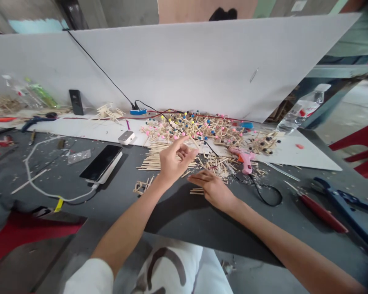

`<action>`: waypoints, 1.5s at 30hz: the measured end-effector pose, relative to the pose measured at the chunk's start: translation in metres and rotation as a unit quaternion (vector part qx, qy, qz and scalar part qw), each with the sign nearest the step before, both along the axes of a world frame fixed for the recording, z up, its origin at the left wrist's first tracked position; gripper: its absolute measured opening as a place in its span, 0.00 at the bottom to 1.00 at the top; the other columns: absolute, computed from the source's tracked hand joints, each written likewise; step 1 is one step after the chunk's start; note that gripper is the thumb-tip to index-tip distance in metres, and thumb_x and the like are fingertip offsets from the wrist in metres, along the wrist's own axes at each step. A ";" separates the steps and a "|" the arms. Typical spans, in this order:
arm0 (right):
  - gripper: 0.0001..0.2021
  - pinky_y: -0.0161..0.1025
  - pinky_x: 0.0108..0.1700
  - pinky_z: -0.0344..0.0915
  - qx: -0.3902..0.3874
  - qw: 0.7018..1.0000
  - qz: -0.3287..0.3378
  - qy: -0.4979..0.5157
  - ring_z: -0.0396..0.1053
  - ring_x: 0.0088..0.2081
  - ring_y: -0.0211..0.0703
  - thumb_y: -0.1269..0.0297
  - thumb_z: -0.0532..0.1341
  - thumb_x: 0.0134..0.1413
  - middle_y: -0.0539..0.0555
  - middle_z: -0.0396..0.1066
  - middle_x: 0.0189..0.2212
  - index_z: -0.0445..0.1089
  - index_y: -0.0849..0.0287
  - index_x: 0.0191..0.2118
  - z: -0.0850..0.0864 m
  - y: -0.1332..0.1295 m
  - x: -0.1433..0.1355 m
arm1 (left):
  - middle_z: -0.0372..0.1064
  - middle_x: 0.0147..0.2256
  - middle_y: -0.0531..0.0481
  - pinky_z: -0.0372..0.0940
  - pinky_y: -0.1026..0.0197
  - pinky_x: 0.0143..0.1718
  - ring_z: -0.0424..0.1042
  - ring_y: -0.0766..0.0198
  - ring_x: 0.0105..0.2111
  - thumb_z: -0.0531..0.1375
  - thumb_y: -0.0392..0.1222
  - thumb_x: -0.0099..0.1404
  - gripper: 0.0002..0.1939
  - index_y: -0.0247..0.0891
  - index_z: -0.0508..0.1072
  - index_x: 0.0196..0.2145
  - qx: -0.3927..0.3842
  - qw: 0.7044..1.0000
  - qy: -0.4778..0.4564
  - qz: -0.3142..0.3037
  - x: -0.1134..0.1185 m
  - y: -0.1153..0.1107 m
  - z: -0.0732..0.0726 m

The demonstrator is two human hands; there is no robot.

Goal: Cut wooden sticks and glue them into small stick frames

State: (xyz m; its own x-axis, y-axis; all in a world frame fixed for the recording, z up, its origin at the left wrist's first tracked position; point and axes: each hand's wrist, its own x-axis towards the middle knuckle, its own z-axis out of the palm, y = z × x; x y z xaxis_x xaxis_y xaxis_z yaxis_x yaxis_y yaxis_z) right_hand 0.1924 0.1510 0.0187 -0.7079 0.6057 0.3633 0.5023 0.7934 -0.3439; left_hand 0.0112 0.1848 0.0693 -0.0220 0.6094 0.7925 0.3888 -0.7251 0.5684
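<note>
My left hand [175, 160] is raised over the table, its thumb and index finger closed around a short wooden stick [194, 142]. Below and to the right, my right hand [217, 191] is low over the dark tabletop with its fingers stretched out to the left. Several short sticks [196, 190] lie at its palm, partly covered by it. Behind my left hand is a row of long wooden sticks [153, 157]. A small stick frame [141, 187] lies left of my wrist. Cut stick pieces [219, 165] are scattered beyond my right hand.
Behind the sticks spreads a pile of sticks with coloured balls [199, 126]. A pink glue gun [244, 158] lies to the right, near a red-handled tool [322, 212] and blue-handled pliers [346, 204]. To the left are a phone [102, 163] and a white cable [29, 171]. A white board [171, 69] stands behind.
</note>
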 end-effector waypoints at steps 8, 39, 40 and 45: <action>0.09 0.43 0.49 0.64 0.013 0.998 -0.055 -0.023 0.68 0.43 0.48 0.72 0.58 0.60 0.58 0.75 0.37 0.76 0.60 0.41 -0.005 0.020 -0.027 | 0.72 0.27 0.52 0.66 0.69 0.26 0.67 0.72 0.22 0.64 0.49 0.62 0.21 0.36 0.71 0.50 -0.026 1.000 -0.008 -0.004 -0.001 0.003 -0.004; 0.23 0.34 0.32 0.61 -0.267 0.963 -0.034 -0.018 0.69 0.28 0.39 0.68 0.65 0.50 0.51 0.76 0.28 0.73 0.61 0.54 0.006 0.026 0.001 | 0.71 0.25 0.53 0.65 0.71 0.25 0.67 0.73 0.22 0.63 0.50 0.62 0.21 0.35 0.71 0.49 -0.016 0.998 0.038 -0.036 0.008 -0.004 -0.003; 0.23 0.34 0.32 0.61 -0.266 0.963 -0.030 -0.018 0.69 0.27 0.38 0.67 0.66 0.50 0.50 0.76 0.28 0.73 0.60 0.54 0.005 0.026 0.000 | 0.71 0.26 0.53 0.66 0.71 0.26 0.67 0.73 0.22 0.63 0.51 0.62 0.22 0.35 0.71 0.49 -0.018 0.998 0.037 -0.038 0.007 -0.004 -0.003; 0.21 0.34 0.32 0.61 -0.263 0.964 -0.042 -0.012 0.69 0.27 0.38 0.68 0.66 0.49 0.51 0.75 0.28 0.73 0.61 0.51 0.000 0.028 -0.002 | 0.72 0.26 0.53 0.65 0.71 0.25 0.68 0.73 0.21 0.63 0.53 0.61 0.24 0.35 0.72 0.49 -0.031 0.998 0.031 -0.042 0.007 -0.002 -0.006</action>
State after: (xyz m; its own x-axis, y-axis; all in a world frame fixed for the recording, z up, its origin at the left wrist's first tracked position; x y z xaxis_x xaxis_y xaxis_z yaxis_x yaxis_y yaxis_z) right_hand 0.1905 0.1791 0.0189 -0.6526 0.7572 -0.0258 0.5699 0.4682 -0.6753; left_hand 0.0180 0.1825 0.0630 0.0800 0.6542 0.7521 0.3634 -0.7217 0.5891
